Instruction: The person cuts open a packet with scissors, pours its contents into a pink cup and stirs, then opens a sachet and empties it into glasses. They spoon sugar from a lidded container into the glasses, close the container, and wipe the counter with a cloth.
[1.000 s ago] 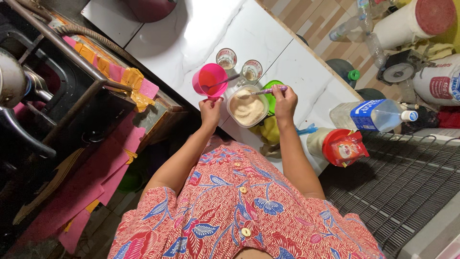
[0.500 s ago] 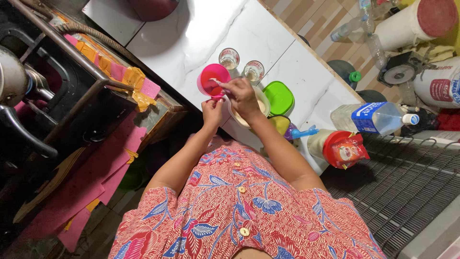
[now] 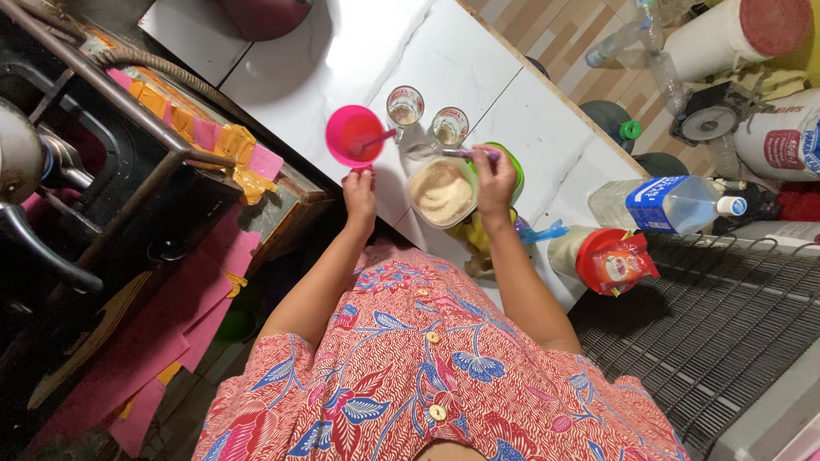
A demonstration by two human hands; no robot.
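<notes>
A home kitchen (a cramped one): a black metal gas stove (image 3: pixel 94 196) beside a white marble-patterned tabletop (image 3: pixel 359 60), a clear plastic tub of pale dough (image 3: pixel 442 192), two small drinking glasses (image 3: pixel 405 106).

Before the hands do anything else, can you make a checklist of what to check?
1. Left hand free, beside the round pink plastic cup: ok.
2. Right hand gripping a thin utensil: ok.
3. Clear tub of pale cream mixture open: ok.
4. Two small clear glasses upright on the white tiled counter: ok.
5. What the glasses contain: cannot tell.
</notes>
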